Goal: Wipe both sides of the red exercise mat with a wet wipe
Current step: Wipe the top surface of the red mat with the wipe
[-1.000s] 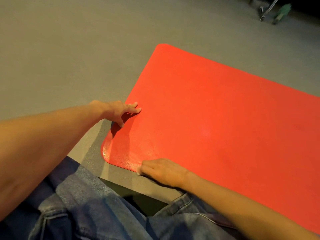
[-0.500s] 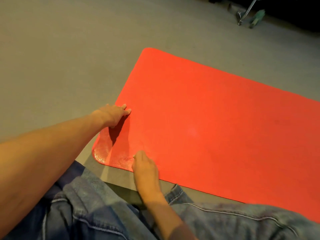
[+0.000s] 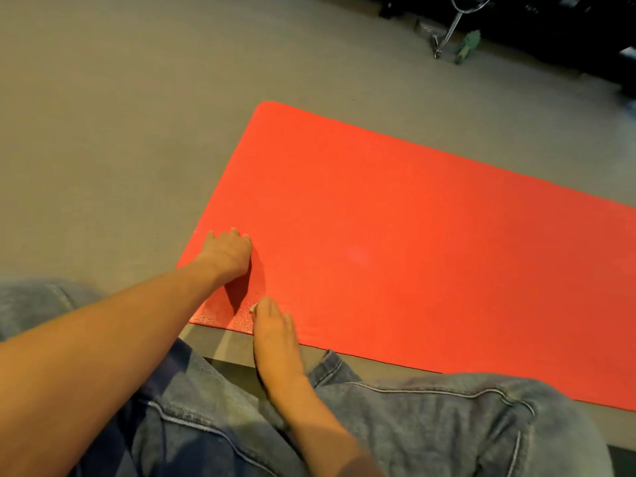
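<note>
Your right hand (image 3: 277, 328) lies flat at the lower middle of the frame, fingers straight and close together, pressing down on the red exercise mat (image 3: 413, 253) just inside its near long edge. A small white scrap of the wet wipe (image 3: 253, 307) peeks out at the fingertips on the left side; the rest of it is hidden under your palm and fingers, so how it is folded cannot be told. The heel of that hand hangs past the mat's edge, over the strip of floor between mat and knees.

Your left hand (image 3: 227, 253) sits a little above and to the left of the right one, near the mat's short left edge. Its knuckles are raised and its bent fingertips are planted on the red surface; it holds nothing. The two hands are near each other but apart.

The mat lies flat on the grey floor (image 3: 103, 132), running from the centre of the frame out past the right edge. A glistening damp patch (image 3: 220, 313) shows at its lower left corner, between your left forearm and your right fingertips. Your legs in blue jeans (image 3: 430, 425) fill the bottom of the frame. At the upper right, well away from the mat, stand a chrome metal leg (image 3: 451, 25) and a small green object (image 3: 468, 44) beside it.
</note>
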